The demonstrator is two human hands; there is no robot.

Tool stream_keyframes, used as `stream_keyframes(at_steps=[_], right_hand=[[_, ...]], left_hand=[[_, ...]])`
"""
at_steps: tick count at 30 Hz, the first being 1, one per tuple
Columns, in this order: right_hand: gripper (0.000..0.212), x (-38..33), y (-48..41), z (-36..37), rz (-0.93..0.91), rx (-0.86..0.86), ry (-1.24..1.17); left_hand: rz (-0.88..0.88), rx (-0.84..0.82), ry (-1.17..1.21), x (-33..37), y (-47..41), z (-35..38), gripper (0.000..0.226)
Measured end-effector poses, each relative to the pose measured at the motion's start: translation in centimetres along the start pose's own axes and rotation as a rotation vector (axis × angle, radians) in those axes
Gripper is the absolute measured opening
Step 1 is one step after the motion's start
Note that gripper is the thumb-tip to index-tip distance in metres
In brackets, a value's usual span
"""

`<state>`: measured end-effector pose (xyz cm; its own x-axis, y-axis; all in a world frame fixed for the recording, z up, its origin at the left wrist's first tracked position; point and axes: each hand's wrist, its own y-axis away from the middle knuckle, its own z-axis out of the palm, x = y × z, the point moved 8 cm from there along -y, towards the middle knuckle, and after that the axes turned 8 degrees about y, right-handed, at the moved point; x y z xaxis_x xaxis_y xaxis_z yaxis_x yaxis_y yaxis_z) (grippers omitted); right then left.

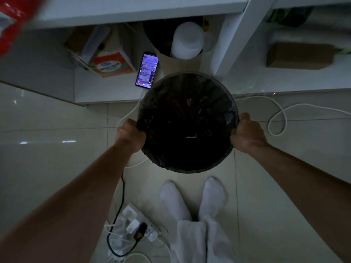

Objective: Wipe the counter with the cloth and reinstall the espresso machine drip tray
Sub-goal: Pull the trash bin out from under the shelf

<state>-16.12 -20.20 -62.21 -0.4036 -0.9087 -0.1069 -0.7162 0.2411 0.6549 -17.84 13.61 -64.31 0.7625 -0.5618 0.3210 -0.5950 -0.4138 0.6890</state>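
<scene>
I see no cloth, drip tray or counter from here, so I cannot say where the tray lies, which way it points or how its long axis runs. What I have in hand is a round bin lined with a black bag, mouth facing straight up at my camera. Being round, it shows no long axis in this view.

My left hand grips the rim at the bin's 9 o'clock, fingers curled over the edge. My right hand grips the rim the same way at 3 o'clock. I can't tell whether the bin is lifted or resting on the tiles. My feet are at its 6 o'clock, a lit phone just beside its rim at 11 o'clock, and a white cable near it at 3 o'clock.

I judge this a side step: neither wiping nor refitting is under way. Next I would need to set the bin down clear of the cable and the power strip at 7 o'clock, let go with both hands, then find the cloth.
</scene>
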Motion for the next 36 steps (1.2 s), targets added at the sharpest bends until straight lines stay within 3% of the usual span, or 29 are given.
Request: stream_keyframes(at_steps=[3,7,11,17,19,21,25,29,32,36], right_hand=[[0.036,0.1,0.5,-1.3,-0.006,-0.023,0.026],[0.031,0.1,2.2,-3.5,-0.021,-0.042,0.058],[0.027,-0.2,4.5,-6.1,-0.048,-0.097,0.062],[0.028,-2.2,9.8,-12.3,-0.106,-0.111,0.047],[0.027,-2.8,11.7,-13.7,-0.130,-0.119,0.046],[0.020,-3.4,13.8,-15.2,-0.152,-0.113,0.051],[0.013,-4.3,17.8,-18.6,-0.185,-0.080,0.006],[0.012,-6.0,21.2,-22.3,-0.238,-0.042,-0.020],[0.010,-7.4,23.7,-25.4,-0.284,-0.020,-0.088],[0.013,-9.6,26.5,-28.8,-0.352,-0.020,-0.220]], left_hand=[[0.011,0.018,-0.021,0.2,0.7,-1.0,0.024],[0.011,0.028,-0.072,0.5,3.2,-2.2,0.035],[-0.054,-0.006,0.022,0.5,6.6,-3.8,0.044],[-0.119,0.012,0.264,2.1,14.6,-9.1,0.023],[-0.147,0.018,0.375,2.0,16.7,-10.4,0.032],[-0.164,0.027,0.392,1.7,18.8,-12.2,0.043],[-0.147,0.063,0.389,2.0,22.7,-16.2,0.028],[-0.137,0.061,0.521,2.0,25.2,-19.3,0.045],[-0.132,0.113,0.736,3.6,29.3,-22.9,0.029],[-0.159,0.273,0.983,4.1,31.8,-26.8,0.030]])
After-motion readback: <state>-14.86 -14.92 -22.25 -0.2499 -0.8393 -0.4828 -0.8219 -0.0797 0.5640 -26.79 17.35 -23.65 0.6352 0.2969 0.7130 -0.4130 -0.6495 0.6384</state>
